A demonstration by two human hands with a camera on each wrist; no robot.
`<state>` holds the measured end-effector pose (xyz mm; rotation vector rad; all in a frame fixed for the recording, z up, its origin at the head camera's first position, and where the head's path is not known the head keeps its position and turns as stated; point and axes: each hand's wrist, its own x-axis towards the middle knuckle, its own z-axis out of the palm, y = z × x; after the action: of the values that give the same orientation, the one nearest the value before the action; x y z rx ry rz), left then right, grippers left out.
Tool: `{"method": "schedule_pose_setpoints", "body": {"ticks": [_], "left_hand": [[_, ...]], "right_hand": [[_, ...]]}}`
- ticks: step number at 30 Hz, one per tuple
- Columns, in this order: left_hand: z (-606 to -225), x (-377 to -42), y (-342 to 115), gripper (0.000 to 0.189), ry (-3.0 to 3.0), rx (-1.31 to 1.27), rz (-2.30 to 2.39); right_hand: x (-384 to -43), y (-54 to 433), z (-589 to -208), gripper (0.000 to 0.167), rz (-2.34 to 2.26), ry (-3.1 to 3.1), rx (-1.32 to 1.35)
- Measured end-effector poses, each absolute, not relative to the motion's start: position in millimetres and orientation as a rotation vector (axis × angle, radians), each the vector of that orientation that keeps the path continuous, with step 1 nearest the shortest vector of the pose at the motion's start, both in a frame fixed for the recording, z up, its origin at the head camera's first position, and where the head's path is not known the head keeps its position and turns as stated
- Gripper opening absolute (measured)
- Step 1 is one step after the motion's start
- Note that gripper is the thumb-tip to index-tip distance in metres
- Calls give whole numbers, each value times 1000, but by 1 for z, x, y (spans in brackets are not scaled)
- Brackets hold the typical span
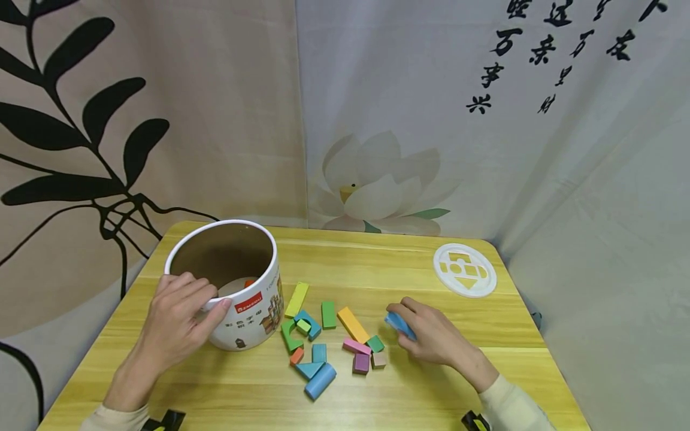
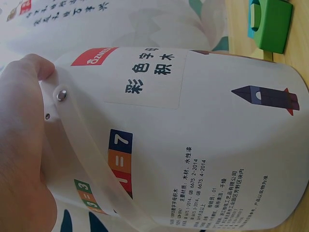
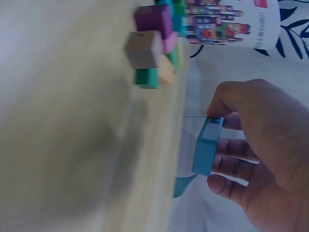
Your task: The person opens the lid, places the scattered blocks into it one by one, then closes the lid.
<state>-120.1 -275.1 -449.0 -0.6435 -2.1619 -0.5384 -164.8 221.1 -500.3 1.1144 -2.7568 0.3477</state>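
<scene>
The left hand [image 1: 180,308] grips the near rim of a tall white cylindrical bucket with printed sides [image 1: 242,323], which stands upright toward the left edge of a yellow wood-grain table [image 1: 442,395]. An orange-red piece [image 1: 249,282] shows inside, though the rim cuts off too much of it to tell its shape. The right hand [image 1: 436,332] pinches a small blue rectangular block [image 3: 206,150] between thumb and fingers, apparently held off the wood, right of the scattered blocks and well in from the table's right edge. A yellow rectangular block [image 1: 297,300] and a green arch-shaped block [image 1: 291,335] lie just beside the bucket, leaving little room there. Nearer the front edge lies a blue cylinder [image 1: 320,382]; an orange oblong block [image 1: 353,324] and a purple cube [image 1: 361,363] sit between it and the right hand. Wood shows between that hand and the white disc with cut-out shapes [image 1: 492,275], near the far right corner.
</scene>
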Motion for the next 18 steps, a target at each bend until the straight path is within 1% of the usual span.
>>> {"method": "schedule_pose_setpoints", "body": {"ticks": [18], "left_hand": [[-450, -120, -275, 58, -2152, -651, -531]], "right_hand": [[-192, 173, -437, 46, 412, -2548, 1225]]}}
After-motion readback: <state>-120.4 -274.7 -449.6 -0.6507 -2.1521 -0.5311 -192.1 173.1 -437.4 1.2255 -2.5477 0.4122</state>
